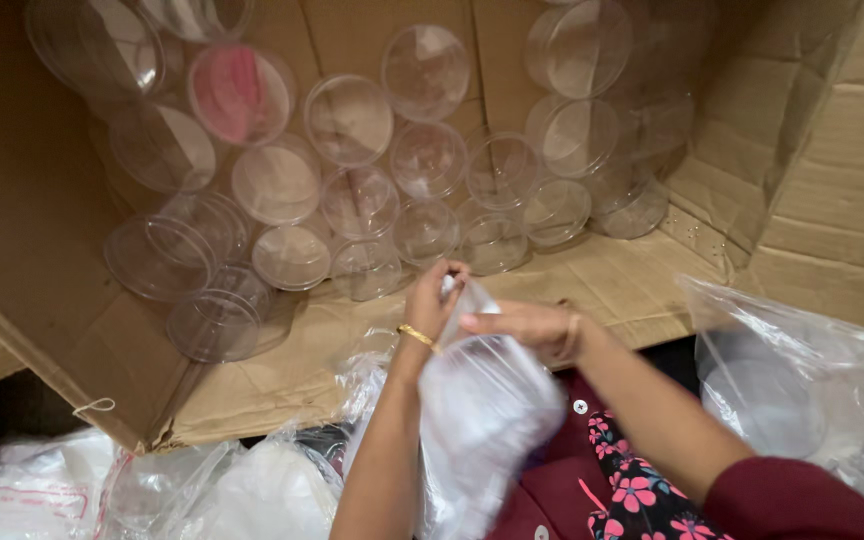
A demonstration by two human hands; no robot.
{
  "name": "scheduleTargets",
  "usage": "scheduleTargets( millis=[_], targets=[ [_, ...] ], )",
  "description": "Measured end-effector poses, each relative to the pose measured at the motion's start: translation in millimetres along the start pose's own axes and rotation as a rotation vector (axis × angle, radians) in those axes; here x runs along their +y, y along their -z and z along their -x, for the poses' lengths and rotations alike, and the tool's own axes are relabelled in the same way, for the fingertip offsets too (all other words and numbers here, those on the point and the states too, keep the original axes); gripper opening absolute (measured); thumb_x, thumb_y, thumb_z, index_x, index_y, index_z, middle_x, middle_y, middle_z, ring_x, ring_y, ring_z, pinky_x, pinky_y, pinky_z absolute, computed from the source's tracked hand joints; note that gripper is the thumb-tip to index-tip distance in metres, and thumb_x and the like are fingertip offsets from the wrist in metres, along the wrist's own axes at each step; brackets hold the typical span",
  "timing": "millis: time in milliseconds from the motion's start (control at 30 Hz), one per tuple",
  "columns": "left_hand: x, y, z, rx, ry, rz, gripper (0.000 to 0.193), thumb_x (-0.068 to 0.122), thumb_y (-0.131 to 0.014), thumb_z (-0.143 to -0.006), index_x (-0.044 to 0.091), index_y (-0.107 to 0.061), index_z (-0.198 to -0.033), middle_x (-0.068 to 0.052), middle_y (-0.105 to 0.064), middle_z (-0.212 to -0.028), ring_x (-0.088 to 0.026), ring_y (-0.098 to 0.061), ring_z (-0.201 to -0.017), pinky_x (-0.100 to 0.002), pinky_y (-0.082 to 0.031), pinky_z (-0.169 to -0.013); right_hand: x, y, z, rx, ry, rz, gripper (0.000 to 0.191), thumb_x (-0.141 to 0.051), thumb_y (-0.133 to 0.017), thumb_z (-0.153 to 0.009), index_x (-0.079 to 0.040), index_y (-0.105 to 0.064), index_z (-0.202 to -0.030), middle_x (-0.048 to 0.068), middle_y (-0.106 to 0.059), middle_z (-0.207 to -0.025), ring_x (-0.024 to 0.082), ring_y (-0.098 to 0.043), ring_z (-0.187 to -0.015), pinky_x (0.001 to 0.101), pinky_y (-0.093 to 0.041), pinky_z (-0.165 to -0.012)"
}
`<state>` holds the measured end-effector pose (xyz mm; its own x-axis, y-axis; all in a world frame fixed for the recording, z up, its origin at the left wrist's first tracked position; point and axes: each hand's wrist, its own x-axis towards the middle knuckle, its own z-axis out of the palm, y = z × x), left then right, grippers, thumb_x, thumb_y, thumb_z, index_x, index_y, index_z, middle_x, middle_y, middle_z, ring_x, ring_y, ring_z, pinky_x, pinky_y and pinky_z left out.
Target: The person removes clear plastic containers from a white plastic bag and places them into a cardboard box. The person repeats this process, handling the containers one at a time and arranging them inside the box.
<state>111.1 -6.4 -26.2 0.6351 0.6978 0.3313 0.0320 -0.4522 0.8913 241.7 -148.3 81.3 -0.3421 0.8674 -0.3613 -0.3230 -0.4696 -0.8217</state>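
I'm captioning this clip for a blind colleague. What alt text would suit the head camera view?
Two bare hands, the left hand and right hand, grip the top of a clear plastic bag held upright in front of the person. Behind it an open cardboard box lies on its side, holding stacked clear round containers. More plastic bags lie around.

Looks like small packing spot, home workshop kind of setup, not proper factory. Big cardboard carton lying open on its side in front of me, flaps spread, clear round plastic jars stacked in rows inside. More loose cardboard far right. Clear plastic bags piled near right, more bags near left. I'm sitting low, dark floor showing under carton, lap right there.
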Motion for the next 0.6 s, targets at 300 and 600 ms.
scheduleTargets(
  millis=[300,600],
  targets=[
    [17,5,-12,-0.053,0.315,0.467,0.045,0.017,-0.074,-0.092,0.005,-0.056,-0.132,-0.004,-0.070,-0.101,-0.011,-0.065,-0.093,-0.026,-0.053,-0.082,-55,23,187,-0.026,-0.342,1.127,0.050,-0.059,-0.053,-0.095,-0.018,-0.081,-0.104,0.003,-0.078,-0.114,0.017,-0.069,-0.111,0.0312,-0.053,-0.102],
    [-3,1,-14,-0.023,0.408,0.469,0.033,0.018,-0.066,-0.097,0.007,-0.059,-0.127,-0.006,-0.076,-0.095,-0.011,-0.067,-0.086,-0.026,-0.054,-0.077,-4,-25,209,0.197,-0.380,1.683,0.098,-0.070,-0.071,-0.082,-0.022,-0.033,-0.158,0.019,-0.066,-0.123,0.034,-0.068,-0.103,0.0474,-0.056,-0.081]
  ],
)
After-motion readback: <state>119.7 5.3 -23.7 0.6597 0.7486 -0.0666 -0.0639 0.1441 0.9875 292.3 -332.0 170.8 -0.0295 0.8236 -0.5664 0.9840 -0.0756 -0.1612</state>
